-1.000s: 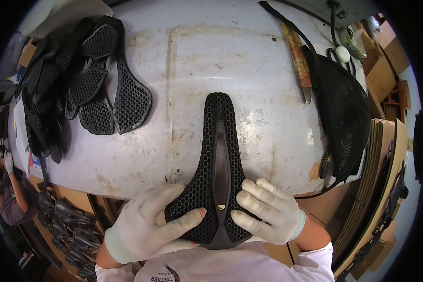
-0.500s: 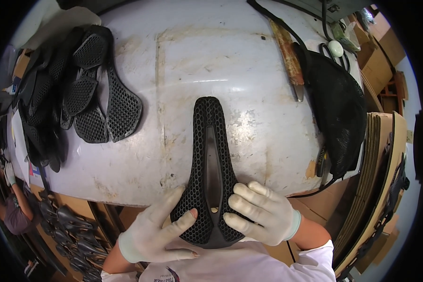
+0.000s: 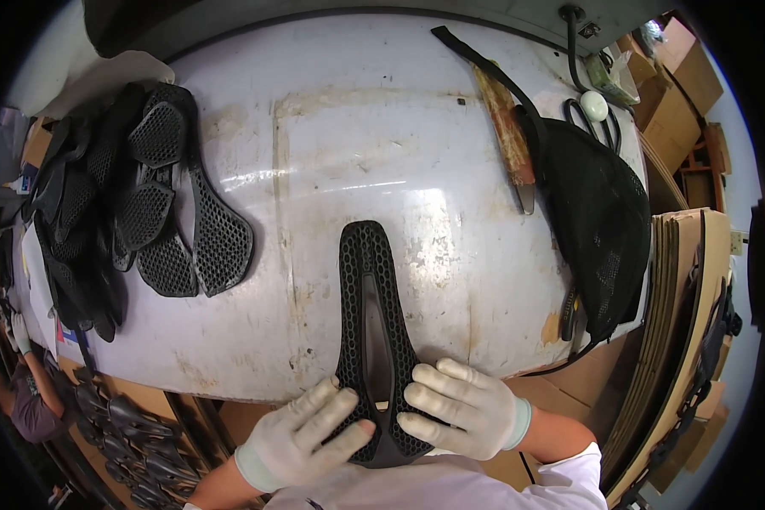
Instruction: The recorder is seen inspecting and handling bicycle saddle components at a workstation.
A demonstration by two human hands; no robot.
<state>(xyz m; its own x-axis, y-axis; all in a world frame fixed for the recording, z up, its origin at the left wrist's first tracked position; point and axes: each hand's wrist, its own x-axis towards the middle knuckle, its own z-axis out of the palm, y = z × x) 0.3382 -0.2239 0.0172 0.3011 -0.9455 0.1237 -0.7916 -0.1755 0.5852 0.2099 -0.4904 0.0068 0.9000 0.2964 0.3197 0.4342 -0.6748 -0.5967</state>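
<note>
Found lattice saddle pad (image 3: 351,331) across near edge of surface (image 3: 255,340), overhanging at rear | noted under left hand (image 3: 300,435) and right hand (image 3: 466,411), laid flat; cannot tell grip beneath | judged in progress; cannot tell finished from unfinished in lattice pieces (image 3: 153,217) at left

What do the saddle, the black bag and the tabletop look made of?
Saddle: probably moulded plastic or rubber, matte black; the honeycomb lattice suggests it, but softness can't be told.
Bag: probably synthetic mesh fabric, dull black; fine holes and limp shape.
Tabletop: glossy off-white, perhaps painted or laminate; glare and stains show, core unclear.
</note>
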